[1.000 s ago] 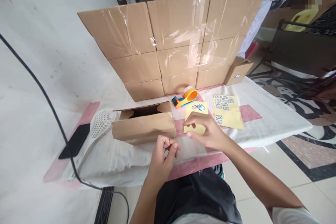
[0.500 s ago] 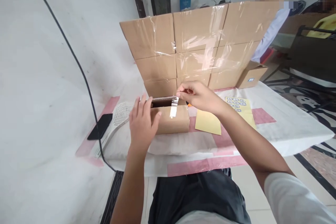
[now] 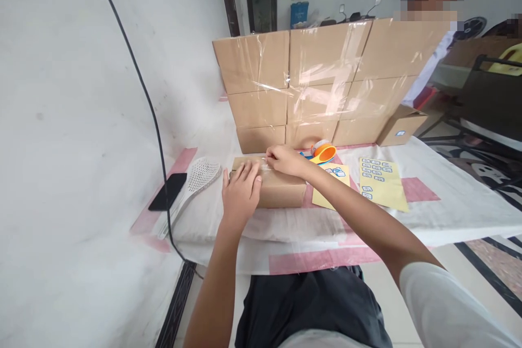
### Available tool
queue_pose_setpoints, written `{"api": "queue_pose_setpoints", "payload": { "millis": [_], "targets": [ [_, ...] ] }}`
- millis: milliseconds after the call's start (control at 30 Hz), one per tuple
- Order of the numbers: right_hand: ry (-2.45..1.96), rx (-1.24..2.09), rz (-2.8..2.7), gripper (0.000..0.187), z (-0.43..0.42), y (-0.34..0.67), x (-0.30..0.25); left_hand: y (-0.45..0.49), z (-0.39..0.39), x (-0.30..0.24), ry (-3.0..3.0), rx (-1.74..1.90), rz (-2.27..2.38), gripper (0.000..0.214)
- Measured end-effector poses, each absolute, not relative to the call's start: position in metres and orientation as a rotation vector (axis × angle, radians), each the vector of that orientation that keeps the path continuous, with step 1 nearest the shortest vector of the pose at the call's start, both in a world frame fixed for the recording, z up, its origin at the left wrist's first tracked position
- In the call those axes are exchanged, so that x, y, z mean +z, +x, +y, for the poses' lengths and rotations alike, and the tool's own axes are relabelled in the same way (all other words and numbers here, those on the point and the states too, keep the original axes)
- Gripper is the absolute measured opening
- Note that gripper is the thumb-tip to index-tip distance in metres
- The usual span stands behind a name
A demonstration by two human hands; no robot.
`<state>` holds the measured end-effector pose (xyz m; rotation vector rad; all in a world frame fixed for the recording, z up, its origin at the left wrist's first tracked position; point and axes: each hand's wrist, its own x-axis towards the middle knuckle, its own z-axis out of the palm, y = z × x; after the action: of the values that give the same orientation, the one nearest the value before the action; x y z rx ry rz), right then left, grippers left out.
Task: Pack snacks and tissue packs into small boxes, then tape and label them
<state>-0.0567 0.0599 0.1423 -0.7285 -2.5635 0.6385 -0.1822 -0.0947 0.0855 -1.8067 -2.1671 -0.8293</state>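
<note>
A small cardboard box point(image 3: 281, 190) lies on the cloth-covered table point(image 3: 448, 201) in front of me. My left hand point(image 3: 241, 190) rests flat on its top left, fingers stretched out. My right hand point(image 3: 285, 160) presses a strip of clear tape point(image 3: 266, 163) onto the box's top, fingers curled over it. An orange tape dispenser point(image 3: 323, 152) sits just behind my right wrist.
A wall of taped cardboard boxes point(image 3: 326, 81) stands behind. Two yellow sticker sheets point(image 3: 381, 187) lie to the right, a small box point(image 3: 402, 125) beyond them. A black phone point(image 3: 168, 191) and a white mesh swatter point(image 3: 196, 176) lie at the left. Another person stands behind the boxes.
The box's flaps have gone from open to shut. My right hand brought the tape strip down onto the top, and my left hand moved from the box's side onto its top.
</note>
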Motion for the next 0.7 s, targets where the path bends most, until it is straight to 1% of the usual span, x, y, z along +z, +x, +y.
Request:
{"api": "queue_pose_setpoints", "payload": {
  "millis": [67, 133, 200, 233, 333, 367, 400, 467, 533, 633, 700],
  "targets": [
    [-0.719, 0.602, -2.575, 0.026, 0.058, -0.057, 0.141, -0.185, -0.099, 0.085, -1.872, -0.744, -2.101, 0.049],
    [-0.734, 0.555, -2.628, 0.018, 0.056, -0.058, 0.142, -0.189, -0.102, 0.085, -1.922, -0.665, -2.081, 0.048],
    [-0.857, 0.447, -2.658, 0.008, 0.057, -0.062, 0.146, -0.190, -0.104, 0.086, -1.943, -0.624, -2.088, 0.047],
    [-0.963, 0.347, -2.625, 0.012, 0.060, -0.064, 0.149, -0.190, -0.105, 0.088, -1.948, -0.615, -2.092, 0.047],
    [-1.286, 0.045, -2.345, 0.047, 0.078, -0.060, 0.153, -0.187, -0.106, 0.094, -1.963, -0.613, -2.101, 0.044],
    [-1.356, 0.035, -2.259, 0.051, 0.085, -0.052, 0.151, -0.184, -0.106, 0.096, -1.971, -0.614, -2.097, 0.043],
    [-1.406, 0.084, -2.197, 0.051, 0.091, -0.040, 0.146, -0.181, -0.105, 0.098, -1.972, -0.627, -2.080, 0.042],
    [-1.474, 0.266, -2.094, 0.041, 0.099, -0.003, 0.126, -0.175, -0.101, 0.101, -1.973, -0.672, -2.016, 0.043],
    [-1.545, 0.377, -1.954, 0.031, 0.097, 0.046, 0.096, -0.168, -0.096, 0.103, -2.003, -0.698, -1.958, 0.048],
    [-1.735, 0.490, -1.723, 0.030, 0.081, 0.117, 0.049, -0.158, -0.087, 0.104, -2.046, -0.670, -1.953, 0.052],
    [-1.814, 0.555, -1.620, 0.032, 0.068, 0.151, 0.027, -0.143, -0.080, 0.102, -1.984, -0.760, -1.895, 0.048]
  ]
}}
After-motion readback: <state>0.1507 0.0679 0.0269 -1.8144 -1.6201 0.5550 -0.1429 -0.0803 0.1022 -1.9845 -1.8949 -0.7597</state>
